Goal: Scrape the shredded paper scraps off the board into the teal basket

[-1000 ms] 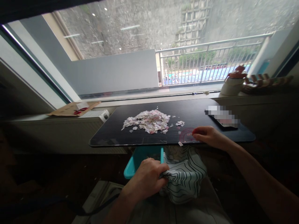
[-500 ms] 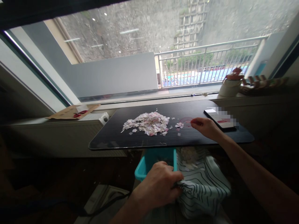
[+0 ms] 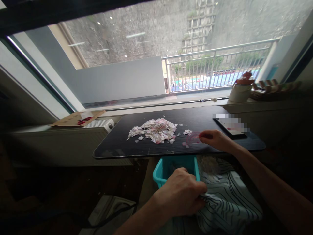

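Observation:
In my right hand (image 3: 209,138), the closed fingertips pinch a clear protractor (image 3: 192,138) with pink markings, low over the dark tabletop (image 3: 117,140). A few paper scraps lie by its near edge, and a small cluster of scraps (image 3: 187,132) sits just beyond it. To the left rises a large heap of white and pinkish paper scraps (image 3: 158,129). Below the table edge, my left hand (image 3: 182,192) is closed on a bunched striped cloth (image 3: 230,195), right against a turquoise bin (image 3: 158,173). Its fingertips are partly hidden.
A phone (image 3: 231,127) lies at the table's right side. On the sill stand a pale jug (image 3: 241,91) and a rack (image 3: 269,88). Left, a brown paper sheet (image 3: 70,119) with red scissors (image 3: 84,120) rests on the radiator (image 3: 100,125). More scraps (image 3: 209,164) lie on the cloth.
The protractor has shifted toward the table's near edge, and the scraps beside it have moved. My left hand, the bin and the cloth have moved right.

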### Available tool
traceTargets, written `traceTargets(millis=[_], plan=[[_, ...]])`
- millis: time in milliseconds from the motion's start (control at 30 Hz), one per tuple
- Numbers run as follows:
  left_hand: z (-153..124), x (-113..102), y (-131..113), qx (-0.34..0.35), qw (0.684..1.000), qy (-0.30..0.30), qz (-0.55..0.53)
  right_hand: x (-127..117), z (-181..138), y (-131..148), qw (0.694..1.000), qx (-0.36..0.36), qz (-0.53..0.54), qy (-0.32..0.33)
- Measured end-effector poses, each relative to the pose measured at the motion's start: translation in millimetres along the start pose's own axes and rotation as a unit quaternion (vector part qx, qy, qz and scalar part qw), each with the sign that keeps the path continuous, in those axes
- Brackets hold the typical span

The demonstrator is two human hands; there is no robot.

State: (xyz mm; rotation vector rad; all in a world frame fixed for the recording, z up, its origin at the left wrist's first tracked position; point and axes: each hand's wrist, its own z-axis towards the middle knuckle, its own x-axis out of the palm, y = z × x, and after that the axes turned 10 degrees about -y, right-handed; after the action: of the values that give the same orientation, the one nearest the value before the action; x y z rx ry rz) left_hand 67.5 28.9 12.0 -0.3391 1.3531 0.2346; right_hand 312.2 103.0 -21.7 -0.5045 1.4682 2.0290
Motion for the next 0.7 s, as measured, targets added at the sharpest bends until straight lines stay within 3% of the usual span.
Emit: traceTargets(millis=[133,300,467,633,700], plan=[[0,2,-1,0.004,1.000,-0.003,-0.001,0,-7,11,0.997,0.000,0.040,0.059],[1,4,0,0.003,1.000,-0.008,0.000,8,2,15,0.999,-0.005,0.047,-0.011],[0,3,0,-0.002,1.000,-0.003,0.001,8,0,11,0.997,-0.001,0.046,0.060],[1,4,0,0.001,1.000,-0.007,0.000,-5,-13,9,1.000,0.003,0.020,0.019],[0,4,0,0.002,1.000,-0.007,0.001,-5,-17,11,0.999,0.009,0.021,0.032]])
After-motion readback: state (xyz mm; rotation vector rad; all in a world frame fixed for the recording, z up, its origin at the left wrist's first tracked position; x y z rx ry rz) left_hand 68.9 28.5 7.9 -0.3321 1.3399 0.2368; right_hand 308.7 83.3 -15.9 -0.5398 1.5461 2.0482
